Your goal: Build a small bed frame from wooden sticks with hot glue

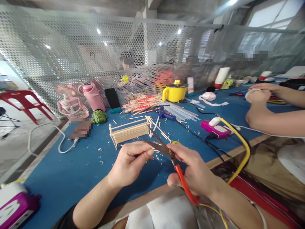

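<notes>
Hands and stick work at a blue table, seen from the head. The left hand, near the center, is closed in a pinch, thumb against forefinger, on a small pale piece (mostly hidden by the fingertips). The right hand, near and to the right, grips the red-handled scissors; their blades stand apart and point far and to the left, the lower one just beside the pinched fingertips. Whether a blade touches the piece cannot be told.

Beyond the left hand stands a small frame of wooden sticks, long and low, with posts at its ends; loose sticks and pale scraps lie around it. To the right of the frame and farther off lies a blue glue gun, with clear rods beside it. At the far side are a heap of red-marked sticks, a yellow pot to its right, and, to its left, a dark phone propped upright, with green yarn nearer. At the far right, a co-worker's hands hold a pale round object.
</notes>
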A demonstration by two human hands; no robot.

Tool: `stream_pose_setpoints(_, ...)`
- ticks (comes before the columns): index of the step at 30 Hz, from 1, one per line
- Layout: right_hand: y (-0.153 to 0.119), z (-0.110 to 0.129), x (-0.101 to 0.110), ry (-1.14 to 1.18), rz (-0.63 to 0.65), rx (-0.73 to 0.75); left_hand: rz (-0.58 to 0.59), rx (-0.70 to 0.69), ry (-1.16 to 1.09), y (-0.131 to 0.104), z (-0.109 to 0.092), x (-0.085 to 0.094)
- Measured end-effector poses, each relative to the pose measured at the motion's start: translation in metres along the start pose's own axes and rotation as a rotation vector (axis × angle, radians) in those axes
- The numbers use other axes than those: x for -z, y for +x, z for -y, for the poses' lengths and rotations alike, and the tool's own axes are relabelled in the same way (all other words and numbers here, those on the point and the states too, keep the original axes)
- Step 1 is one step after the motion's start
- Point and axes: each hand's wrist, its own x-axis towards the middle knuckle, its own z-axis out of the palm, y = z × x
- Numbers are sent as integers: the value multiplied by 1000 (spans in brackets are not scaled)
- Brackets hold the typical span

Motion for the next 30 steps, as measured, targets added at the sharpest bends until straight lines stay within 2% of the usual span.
stream_pose_setpoints(5, -1, -1, 0, -48, -15, -56, 18, 13, 31, 0, -1, 0)
stream_pose_setpoints(10, 0, 2, 0, -50, 51, -115, -8, 50, 19, 0, 2, -2)
stream_pose_setpoints(13, 1, 7, 3, -65, 32, -90, -38, 105, -54, 0, 4, -4)
stream_pose_setpoints(15, 2, 10, 5, -29, 42, -99, -48, 171, -184, 0, 3, -4)
stream_pose_setpoints(18, 3, 12, 2, 196, 53, -221, -168, 290, -593, 6, 0, -1)
stream_pose_setpoints(21, 6, 13, -10, 524, -18, -461, -438, 360, -997, 15, -7, 7)
stream_pose_setpoints(24, 11, 17, -28, 752, -69, -592, -622, 452, -1106, 20, -11, 12)
stream_pose_setpoints(27, 15, 26, -40, 905, -85, -573, -626, 487, -1089, 20, -11, 10)
stream_pose_setpoints(30, 18, 33, -40, 1007, -198, -544, -581, 453, -1072, 18, -7, 5)
